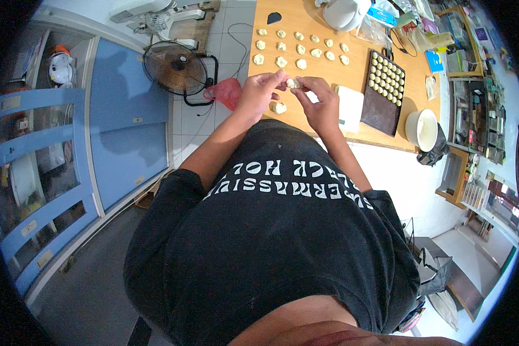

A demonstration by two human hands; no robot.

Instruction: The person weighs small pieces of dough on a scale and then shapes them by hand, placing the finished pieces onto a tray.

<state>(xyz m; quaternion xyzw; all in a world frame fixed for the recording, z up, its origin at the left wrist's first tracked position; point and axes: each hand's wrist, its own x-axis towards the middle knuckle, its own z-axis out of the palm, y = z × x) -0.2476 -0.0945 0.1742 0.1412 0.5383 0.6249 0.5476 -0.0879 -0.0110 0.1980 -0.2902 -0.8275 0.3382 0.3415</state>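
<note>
At the near edge of the wooden table (340, 75), both my hands pinch one small pale dough piece (294, 83) between them. My left hand (260, 92) is at its left, thumb and index finger at the piece. My right hand (317, 101) grips it from the right. A single dough piece (279, 108) lies just below my hands. Beyond them, several flattened dough pieces (299, 49) lie in rows, with a small dark scraper (274, 18) behind. A dark tray (378, 112) to the right holds many small round balls (384, 78).
A white rectangular item (349, 108) sits beside the tray, and a white bowl (421, 130) at the right edge. A white appliance (346, 12) stands at the back. Left of the table are a floor fan (180, 68), a pink plastic bag (225, 93) and blue cabinets (127, 115).
</note>
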